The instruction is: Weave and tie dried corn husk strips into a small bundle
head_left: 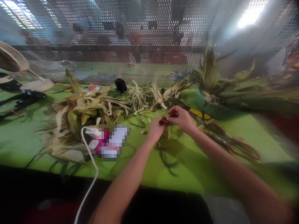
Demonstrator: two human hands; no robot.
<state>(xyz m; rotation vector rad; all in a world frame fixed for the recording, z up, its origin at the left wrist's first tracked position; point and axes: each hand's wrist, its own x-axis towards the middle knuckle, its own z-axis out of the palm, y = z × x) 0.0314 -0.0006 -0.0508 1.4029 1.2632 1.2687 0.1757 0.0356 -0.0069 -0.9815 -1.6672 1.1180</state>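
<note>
My left hand (156, 127) and my right hand (181, 118) meet over the green table (210, 168), both pinching a small dark red piece (164, 122) between their fingertips. The frame is blurred, so I cannot make out what the piece is. Thin dark green strands (169, 158) lie on the table just below my hands. A heap of dry corn husks (93, 109) spreads to the left and behind my hands.
A white cable (90, 174) runs from a plug near the husks to the front edge. A fan (16, 62) stands at far left. Green corn stalks (245, 90) pile up at right. A perforated metal screen (149, 40) closes the back.
</note>
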